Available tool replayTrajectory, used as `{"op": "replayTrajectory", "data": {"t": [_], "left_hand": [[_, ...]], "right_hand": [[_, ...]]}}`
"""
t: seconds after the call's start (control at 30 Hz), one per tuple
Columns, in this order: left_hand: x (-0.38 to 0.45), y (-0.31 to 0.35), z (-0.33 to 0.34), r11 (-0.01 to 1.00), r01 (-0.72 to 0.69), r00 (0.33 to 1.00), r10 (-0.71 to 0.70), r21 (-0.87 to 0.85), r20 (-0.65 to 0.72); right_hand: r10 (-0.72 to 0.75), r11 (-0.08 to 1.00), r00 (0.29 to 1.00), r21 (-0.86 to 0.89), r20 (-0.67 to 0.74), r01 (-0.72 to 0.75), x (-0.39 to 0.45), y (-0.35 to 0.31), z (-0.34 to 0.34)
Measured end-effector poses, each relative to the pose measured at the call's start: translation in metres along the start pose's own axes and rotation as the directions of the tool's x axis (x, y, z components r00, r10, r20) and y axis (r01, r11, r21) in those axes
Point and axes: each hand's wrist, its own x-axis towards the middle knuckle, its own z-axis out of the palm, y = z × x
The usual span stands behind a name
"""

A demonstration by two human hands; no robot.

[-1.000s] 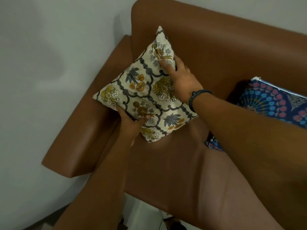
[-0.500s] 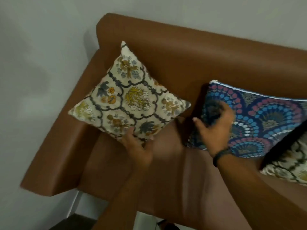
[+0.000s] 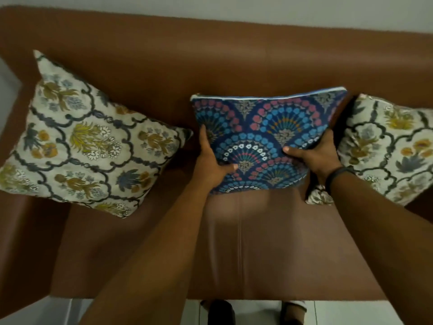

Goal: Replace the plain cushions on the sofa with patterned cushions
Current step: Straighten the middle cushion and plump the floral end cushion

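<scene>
The blue cushion (image 3: 269,139) stands upright at the middle of the sofa (image 3: 210,62), its piped top edge leaning on the backrest and its lower edge on the seat. Left of the blue cushion a cream floral cushion (image 3: 86,141) sits turned on its corner by the armrest; right of it a second cream cushion (image 3: 386,148) touches or just overlaps its side. No plain cushion shows, so the swap looks nearly finished and this step seems to be squaring the middle one.

To do it well, press both lower corners evenly so the cover stays flat, settle the base back against the backrest, and keep the top edge level. Nudge it clear of the right-hand neighbour so the three sit evenly spaced.

The left hand (image 3: 212,160) and right hand (image 3: 316,156) are clamped on opposite lower sides of the blue cushion, thumbs across its front, remaining fingers hidden behind. Both forearms reach forward, almost straight; a dark band circles the right wrist.
</scene>
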Motion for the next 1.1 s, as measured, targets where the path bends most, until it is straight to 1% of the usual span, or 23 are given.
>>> {"op": "replayTrajectory", "data": {"t": [0.07, 0.1, 0.17, 0.2, 0.27, 0.37, 0.43, 0.5, 0.53, 0.6, 0.63, 0.7, 0.73, 0.77, 0.8, 0.83, 0.87, 0.9, 0.93, 0.97, 1.0, 1.03, 1.1], "left_hand": [[-0.012, -0.006, 0.002, 0.993, 0.04, 0.994, -0.051, -0.113, -0.093], [-0.019, -0.01, 0.003, 0.98, 0.065, 0.989, -0.088, -0.188, -0.116], [-0.031, -0.014, 0.011, 0.933, 0.104, 0.981, -0.153, -0.344, -0.116], [-0.035, -0.015, 0.016, 0.912, 0.121, 0.977, -0.179, -0.391, -0.115], [-0.038, -0.016, 0.029, 0.898, 0.15, 0.973, -0.209, -0.413, -0.101], [-0.034, -0.019, 0.042, 0.89, 0.19, 0.964, -0.249, -0.414, -0.092], [-0.031, -0.024, 0.044, 0.894, 0.189, 0.96, -0.254, -0.407, -0.113], [-0.027, -0.027, 0.045, 0.908, 0.167, 0.964, -0.232, -0.385, -0.129], [-0.025, -0.027, 0.045, 0.926, 0.154, 0.967, -0.212, -0.345, -0.138], [-0.023, -0.024, 0.046, 0.969, 0.147, 0.964, -0.184, -0.197, -0.189], [-0.027, -0.019, 0.051, 0.98, 0.168, 0.949, -0.189, -0.106, -0.251], [-0.042, -0.01, 0.069, 0.973, 0.221, 0.868, -0.169, 0.059, -0.466], [-0.054, -0.003, 0.086, 0.963, 0.219, 0.819, -0.094, 0.157, -0.566], [-0.067, 0.007, 0.108, 0.955, 0.18, 0.801, -0.002, 0.237, -0.598], [-0.078, 0.02, 0.133, 0.955, 0.093, 0.826, 0.084, 0.281, -0.558], [-0.087, 0.034, 0.159, 0.952, -0.03, 0.873, 0.173, 0.304, -0.456], [-0.094, 0.05, 0.191, 0.938, -0.152, 0.914, 0.253, 0.312, -0.318], [-0.097, 0.066, 0.222, 0.918, -0.243, 0.937, 0.306, 0.314, -0.169], [-0.096, 0.081, 0.245, 0.897, -0.3, 0.945, 0.326, 0.325, -0.03], [-0.09, 0.093, 0.264, 0.873, -0.34, 0.939, 0.335, 0.35, 0.075], [-0.081, 0.106, 0.284, 0.851, -0.359, 0.933, 0.327, 0.384, 0.149], [-0.071, 0.118, 0.307, 0.84, -0.351, 0.935, 0.294, 0.413, 0.197], [-0.05, 0.139, 0.347, 0.837, -0.287, 0.953, 0.199, 0.465, 0.231]], "right_hand": [[-0.141, 0.988, 0.989, -0.062, -0.037, 0.139, -0.01, -0.019, -0.002], [-0.233, 0.967, 0.971, -0.116, -0.054, 0.226, -0.016, -0.031, -0.004], [-0.412, 0.876, 0.908, -0.305, -0.072, 0.374, -0.024, -0.057, -0.009], [-0.463, 0.819, 0.884, -0.412, -0.061, 0.4, -0.026, -0.068, -0.01], [-0.45, 0.735, 0.893, -0.575, -0.019, 0.359, -0.027, -0.083, -0.009], [-0.308, 0.691, 0.948, -0.668, 0.075, 0.278, -0.017, -0.085, -0.004], [-0.241, 0.725, 0.963, -0.638, 0.119, 0.26, -0.01, -0.08, -0.004], [-0.234, 0.754, 0.962, -0.599, 0.137, 0.269, -0.006, -0.07, -0.003], [-0.233, 0.759, 0.961, -0.59, 0.148, 0.275, -0.003, -0.066, -0.002], [-0.219, 0.785, 0.954, -0.544, 0.203, 0.296, 0.0, -0.059, -0.005], [-0.216, 0.818, 0.949, -0.488, 0.23, 0.304, 0.0, -0.054, -0.012], [-0.213, 0.896, 0.945, -0.336, 0.248, 0.29, -0.009, -0.034, -0.034], [-0.192, 0.927, 0.954, -0.276, 0.23, 0.253, -0.014, -0.017, -0.051], [-0.153, 0.953, 0.969, -0.229, 0.196, 0.197, -0.02, 0.003, -0.071], [-0.083, 0.979, 0.986, -0.172, 0.144, 0.108, -0.028, 0.025, -0.094], [0.021, 0.996, 0.997, -0.086, 0.069, -0.015, -0.037, 0.05, -0.118], [0.147, 0.989, 0.989, 0.019, -0.018, -0.146, -0.045, 0.076, -0.15], [0.256, 0.962, 0.962, 0.12, -0.094, -0.244, -0.05, 0.098, -0.182], [0.326, 0.936, 0.931, 0.193, -0.167, -0.293, -0.05, 0.115, -0.206], [0.36, 0.924, 0.904, 0.223, -0.23, -0.311, -0.045, 0.13, -0.227], [0.374, 0.918, 0.89, 0.24, -0.262, -0.315, -0.033, 0.142, -0.251], [0.372, 0.917, 0.891, 0.251, -0.259, -0.31, -0.018, 0.15, -0.276], [0.324, 0.931, 0.921, 0.243, -0.215, -0.271, 0.015, 0.158, -0.313]]}}
